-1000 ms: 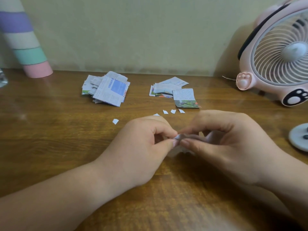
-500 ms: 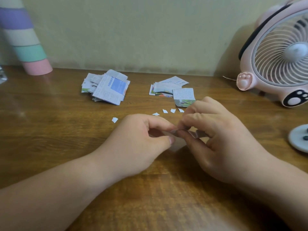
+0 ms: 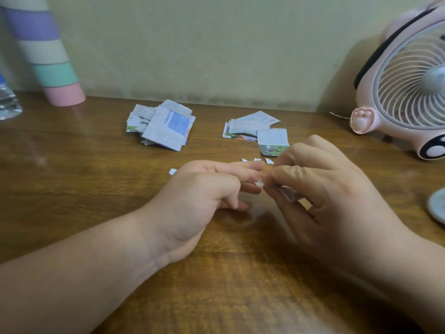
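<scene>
Over the middle of the wooden table (image 3: 72,189), my right hand (image 3: 332,189) pinches a small folded piece of paper (image 3: 290,195) between thumb and fingers; most of it is hidden by the fingers. My left hand (image 3: 204,191) reaches toward it with its fingers stretched to the right. At its fingertips it holds a tiny white scrap (image 3: 259,182), right against my right thumb. Both hands are slightly blurred.
Two piles of folded printed paper lie further back, one to the left (image 3: 161,127) and one to the right (image 3: 255,130). Several tiny white scraps (image 3: 268,160) lie behind my hands. A pink fan (image 3: 404,92) stands at right, with a striped cone (image 3: 45,56) and a bottle (image 3: 8,102) at left.
My hands have drawn slightly apart. My left fingers have straightened out toward the right hand, and a tiny scrap now shows at their tips. My right hand has lifted a little.
</scene>
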{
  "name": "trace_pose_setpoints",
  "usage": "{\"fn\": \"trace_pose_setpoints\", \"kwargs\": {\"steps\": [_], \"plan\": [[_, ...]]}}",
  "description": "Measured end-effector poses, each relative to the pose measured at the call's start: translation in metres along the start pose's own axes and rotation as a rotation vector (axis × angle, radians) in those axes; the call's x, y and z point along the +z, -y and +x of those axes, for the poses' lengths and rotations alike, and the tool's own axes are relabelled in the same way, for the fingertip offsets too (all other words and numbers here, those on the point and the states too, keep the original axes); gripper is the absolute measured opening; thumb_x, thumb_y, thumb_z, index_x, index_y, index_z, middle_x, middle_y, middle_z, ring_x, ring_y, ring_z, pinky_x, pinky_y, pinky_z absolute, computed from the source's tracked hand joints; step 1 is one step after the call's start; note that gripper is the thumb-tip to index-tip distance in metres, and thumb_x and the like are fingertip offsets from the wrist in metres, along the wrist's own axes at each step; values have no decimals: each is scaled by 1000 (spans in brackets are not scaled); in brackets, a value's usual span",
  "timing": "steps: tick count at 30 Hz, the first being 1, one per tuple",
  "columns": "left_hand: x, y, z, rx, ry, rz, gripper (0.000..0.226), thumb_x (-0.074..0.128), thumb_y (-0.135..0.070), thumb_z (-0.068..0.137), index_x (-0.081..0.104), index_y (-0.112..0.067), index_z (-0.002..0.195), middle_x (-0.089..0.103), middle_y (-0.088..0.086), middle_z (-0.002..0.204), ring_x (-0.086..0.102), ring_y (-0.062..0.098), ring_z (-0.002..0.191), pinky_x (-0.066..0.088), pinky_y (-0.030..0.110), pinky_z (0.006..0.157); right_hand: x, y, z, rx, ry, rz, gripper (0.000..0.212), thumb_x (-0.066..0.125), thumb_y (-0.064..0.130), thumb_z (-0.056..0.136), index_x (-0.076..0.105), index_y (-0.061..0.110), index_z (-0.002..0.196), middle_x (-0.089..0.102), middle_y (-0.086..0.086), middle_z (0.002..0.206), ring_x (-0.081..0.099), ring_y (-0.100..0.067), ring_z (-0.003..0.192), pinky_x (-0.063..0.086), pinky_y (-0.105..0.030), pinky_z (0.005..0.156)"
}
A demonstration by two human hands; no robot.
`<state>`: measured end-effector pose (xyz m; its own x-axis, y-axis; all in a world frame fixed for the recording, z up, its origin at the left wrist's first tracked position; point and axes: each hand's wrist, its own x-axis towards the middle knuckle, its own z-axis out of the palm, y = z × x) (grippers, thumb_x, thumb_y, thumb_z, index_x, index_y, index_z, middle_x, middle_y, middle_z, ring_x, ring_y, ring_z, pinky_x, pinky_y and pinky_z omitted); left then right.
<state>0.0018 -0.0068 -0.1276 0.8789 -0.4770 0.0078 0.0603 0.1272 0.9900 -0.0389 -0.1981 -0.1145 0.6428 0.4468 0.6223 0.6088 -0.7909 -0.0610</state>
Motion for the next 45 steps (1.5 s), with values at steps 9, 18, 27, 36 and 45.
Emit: {"fn": "trace_pose_setpoints", "kwargs": {"steps": [9, 18, 27, 36, 45], "plan": [[-2, -1, 3, -15, -9, -92, 49, 42, -3, 53, 80, 1, 85, 75, 6, 116, 68, 32, 111, 53, 37, 82, 1, 1, 2, -12, -44, -17, 8, 67, 7, 93, 74, 6, 91, 61, -4, 86, 39, -17, 79, 39, -33, 68], [-2, 6, 0, 95, -2, 15, 52, 46, -1, 59, 82, -14, 94, 72, -5, 121, 68, 21, 99, 54, 31, 78, 4, -1, -2, 72, -123, 35, 10, 67, 10, 92, 73, 7, 84, 62, -6, 82, 50, -24, 75, 45, -32, 65], [-2, 13, -1, 212, 57, 166, 48, 51, 3, 69, 78, -11, 106, 70, 2, 116, 66, 16, 96, 53, 27, 81, 1, 3, -8, 263, -186, 124, 19, 78, 25, 82, 61, 18, 85, 57, 0, 76, 52, -21, 69, 45, -33, 59], [-1, 9, -3, 226, 96, 236, 38, 53, 0, 72, 79, -21, 89, 72, -9, 92, 66, 11, 93, 51, 24, 87, 0, -3, -3, 52, -82, 17, 9, 72, 16, 93, 81, 14, 92, 66, -2, 83, 45, -18, 75, 38, -28, 67], [-7, 0, 0, -77, 142, -195, 51, 45, -9, 62, 77, 5, 98, 74, 22, 108, 63, 29, 101, 47, 45, 95, 5, 3, 6, -44, -74, -140, 14, 64, 7, 93, 69, 3, 80, 63, -10, 81, 49, -30, 70, 42, -40, 65]]}}
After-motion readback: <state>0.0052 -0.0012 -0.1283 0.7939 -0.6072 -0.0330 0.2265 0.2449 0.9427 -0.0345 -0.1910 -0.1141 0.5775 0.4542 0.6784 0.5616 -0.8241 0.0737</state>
